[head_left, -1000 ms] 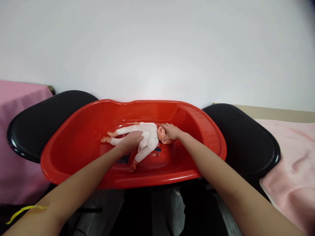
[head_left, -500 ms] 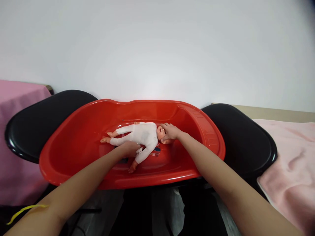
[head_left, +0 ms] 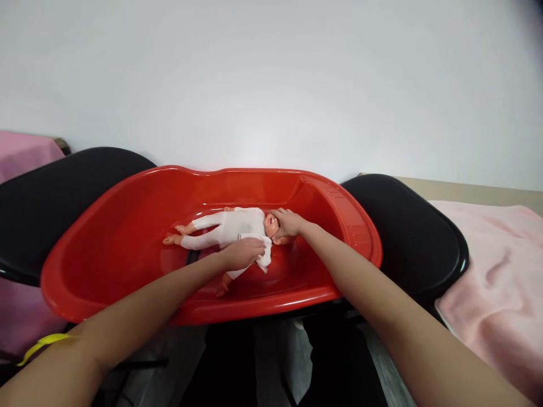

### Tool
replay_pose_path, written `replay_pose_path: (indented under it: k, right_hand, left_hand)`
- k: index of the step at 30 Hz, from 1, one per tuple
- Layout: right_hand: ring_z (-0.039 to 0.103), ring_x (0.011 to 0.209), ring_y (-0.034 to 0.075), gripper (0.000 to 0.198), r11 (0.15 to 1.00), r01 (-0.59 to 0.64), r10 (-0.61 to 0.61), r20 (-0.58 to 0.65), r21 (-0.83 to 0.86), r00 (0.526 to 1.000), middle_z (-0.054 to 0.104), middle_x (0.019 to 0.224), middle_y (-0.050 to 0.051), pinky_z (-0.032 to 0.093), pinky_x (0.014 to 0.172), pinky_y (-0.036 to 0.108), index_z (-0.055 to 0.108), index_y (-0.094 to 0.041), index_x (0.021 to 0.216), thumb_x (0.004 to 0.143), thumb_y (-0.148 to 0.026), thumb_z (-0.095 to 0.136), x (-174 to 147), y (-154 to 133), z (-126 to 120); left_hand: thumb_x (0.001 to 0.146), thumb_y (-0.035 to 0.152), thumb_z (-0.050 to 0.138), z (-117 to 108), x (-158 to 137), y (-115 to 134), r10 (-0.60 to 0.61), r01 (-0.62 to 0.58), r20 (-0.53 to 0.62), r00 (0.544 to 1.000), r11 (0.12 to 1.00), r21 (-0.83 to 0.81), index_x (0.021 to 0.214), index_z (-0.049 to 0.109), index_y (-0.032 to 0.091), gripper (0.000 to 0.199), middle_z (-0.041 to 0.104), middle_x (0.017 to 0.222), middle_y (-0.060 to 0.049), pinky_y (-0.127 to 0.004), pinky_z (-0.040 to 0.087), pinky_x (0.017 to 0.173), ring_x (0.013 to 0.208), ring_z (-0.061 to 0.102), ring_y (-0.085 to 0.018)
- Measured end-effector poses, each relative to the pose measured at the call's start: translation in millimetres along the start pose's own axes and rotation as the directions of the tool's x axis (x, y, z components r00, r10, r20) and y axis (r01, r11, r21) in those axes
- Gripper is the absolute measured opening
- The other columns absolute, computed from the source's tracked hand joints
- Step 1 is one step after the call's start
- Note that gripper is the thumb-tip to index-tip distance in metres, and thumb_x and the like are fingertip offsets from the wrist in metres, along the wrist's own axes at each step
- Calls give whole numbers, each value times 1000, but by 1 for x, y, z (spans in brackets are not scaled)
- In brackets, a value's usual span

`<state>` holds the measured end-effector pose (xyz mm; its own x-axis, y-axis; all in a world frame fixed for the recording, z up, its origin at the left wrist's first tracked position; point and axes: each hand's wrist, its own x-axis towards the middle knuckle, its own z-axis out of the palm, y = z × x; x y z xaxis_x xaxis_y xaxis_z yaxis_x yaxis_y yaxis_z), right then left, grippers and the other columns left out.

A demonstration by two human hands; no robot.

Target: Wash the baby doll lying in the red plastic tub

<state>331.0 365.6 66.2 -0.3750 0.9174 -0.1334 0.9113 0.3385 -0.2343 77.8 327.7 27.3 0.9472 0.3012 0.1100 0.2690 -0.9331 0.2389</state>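
Taking the red tub point(head_left: 127, 265) as landmark: a doll point(head_left: 231, 226) in a white suit lies on its back on the tub's floor, feet left, head right. The left hand point(head_left: 244, 252) closes on a white cloth point(head_left: 265, 254) at the doll's chest; wiping gently suits here. The right hand point(head_left: 288, 223) cups the head, best kept steady.
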Motion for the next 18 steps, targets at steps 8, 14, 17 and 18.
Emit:
replay_pose_path:
  k: [8, 14, 17, 18]
  right_hand:
    - [52, 125, 36, 95, 1000, 16, -16, -6, 13, 1000, 54, 143, 9, 45, 105, 44, 48, -29, 145, 61, -48, 88, -4, -2, -3]
    - [51, 124, 36, 90, 1000, 1, -1, -18, -3, 1000, 54, 142, 11, 46, 100, 45, 48, -29, 144, 65, -51, 84, -8, -3, -4]
    - [51, 124, 37, 88, 1000, -4, 4, -20, -20, 1000, 54, 142, 11, 47, 98, 45, 49, -30, 143, 65, -52, 84, -7, -2, -3]
    - [51, 124, 37, 89, 1000, -3, 3, -24, -22, 1000, 54, 142, 11, 47, 99, 45, 49, -29, 143, 65, -52, 84, -7, -2, -2]
  left_hand:
    - [93, 14, 59, 24, -8, 5, -52, 34, 232, 971, 996, 77, 89, 72, 17, 14, 73, 91, -6, -40, 43, 88, 86, 64, -24]
    - [74, 25, 89, 18, -20, -1, 68, -93, 117, 991, 972, 217, 142, 55, 26, 76, 47, 156, -13, -44, 33, 106, 140, 42, -33]
    - [78, 23, 86, 15, -20, -1, 62, -101, 127, 990, 939, 329, 125, 67, 21, 51, 56, 146, -14, -42, 37, 97, 128, 50, -32]
    - [81, 21, 82, 15, -20, 0, 57, -98, 125, 990, 932, 350, 117, 70, 21, 38, 62, 137, -13, -41, 38, 92, 121, 53, -31]
